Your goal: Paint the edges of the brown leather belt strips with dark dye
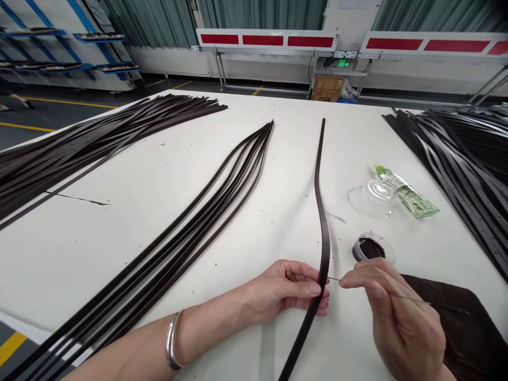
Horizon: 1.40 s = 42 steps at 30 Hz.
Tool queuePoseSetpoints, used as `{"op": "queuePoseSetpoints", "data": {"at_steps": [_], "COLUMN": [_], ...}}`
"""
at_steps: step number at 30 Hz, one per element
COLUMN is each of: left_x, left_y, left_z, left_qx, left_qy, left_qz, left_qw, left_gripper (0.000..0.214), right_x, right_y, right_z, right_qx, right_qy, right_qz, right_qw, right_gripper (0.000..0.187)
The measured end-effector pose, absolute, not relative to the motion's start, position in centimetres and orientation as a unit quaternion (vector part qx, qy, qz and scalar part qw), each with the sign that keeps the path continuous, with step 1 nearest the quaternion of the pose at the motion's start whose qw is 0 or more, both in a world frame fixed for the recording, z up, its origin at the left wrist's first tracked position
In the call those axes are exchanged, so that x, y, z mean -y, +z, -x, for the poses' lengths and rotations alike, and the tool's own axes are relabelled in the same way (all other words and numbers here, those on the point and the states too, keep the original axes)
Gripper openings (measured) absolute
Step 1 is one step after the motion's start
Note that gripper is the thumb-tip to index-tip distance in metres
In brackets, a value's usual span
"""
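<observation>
A long, narrow dark leather strap [322, 233] with a row of small holes lies along the white table [278, 174], running away from me. My left hand [288, 291] pinches it between thumb and fingers. My right hand [400, 312] grips a thin metal rod [408, 298], whose tip reaches the strap's edge next to my left fingers. Just beyond that hand sits a small round tin of dark paste or dye [370, 248]. A silver bangle [171, 338] circles my left wrist. A dark cloth [460, 323] lies beneath my right hand.
Bundles of dark straps lie at the left [99, 137], centre [198, 222] and right [456, 169] of the table. A transparent plastic lid [373, 198] and a green bottle [408, 196] stand past the tin. Blue shelving [67, 47] and a cardboard box [327, 88] stand beyond the table.
</observation>
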<state>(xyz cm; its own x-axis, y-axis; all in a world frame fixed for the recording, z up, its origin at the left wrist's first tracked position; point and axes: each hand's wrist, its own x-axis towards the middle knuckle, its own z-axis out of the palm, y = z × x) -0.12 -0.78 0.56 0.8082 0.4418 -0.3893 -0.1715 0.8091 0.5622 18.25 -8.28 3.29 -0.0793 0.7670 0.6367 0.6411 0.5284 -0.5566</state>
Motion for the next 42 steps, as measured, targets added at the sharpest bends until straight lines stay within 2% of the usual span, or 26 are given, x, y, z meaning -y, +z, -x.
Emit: {"op": "queuePoseSetpoints", "data": {"at_steps": [6, 27, 31, 36, 40, 42], "left_x": [0.8, 0.7, 0.8, 0.9, 0.9, 1.0], "left_y": [0.4, 0.7, 0.6, 0.4, 0.5, 0.5], "left_z": [0.1, 0.0, 0.1, 0.1, 0.1, 0.1], "left_qx": [-0.260, -0.275, -0.272, -0.268, -0.253, -0.247], "left_qy": [0.167, 0.166, 0.165, 0.180, 0.185, 0.180], "left_qz": [-0.259, -0.265, -0.266, -0.247, -0.243, -0.244], "left_qw": [0.915, 0.909, 0.910, 0.914, 0.918, 0.920], "left_gripper": [0.027, 0.031, 0.030, 0.027, 0.026, 0.025], "right_x": [8.1, 8.1, 8.7, 9.4, 8.8, 8.4], "right_y": [3.2, 3.2, 2.7, 2.5, 2.2, 2.0], "right_z": [-18.0, -17.8, -17.9, -17.6, -17.2, -16.9], "right_qx": [0.742, 0.748, 0.729, 0.573, 0.491, 0.469], "right_qy": [0.071, 0.028, 0.064, 0.084, 0.209, 0.277], "right_qz": [0.470, 0.454, 0.483, 0.600, 0.644, 0.625], "right_qw": [0.472, 0.483, 0.481, 0.551, 0.548, 0.558], "right_gripper": [0.025, 0.034, 0.026, 0.027, 0.010, 0.015]}}
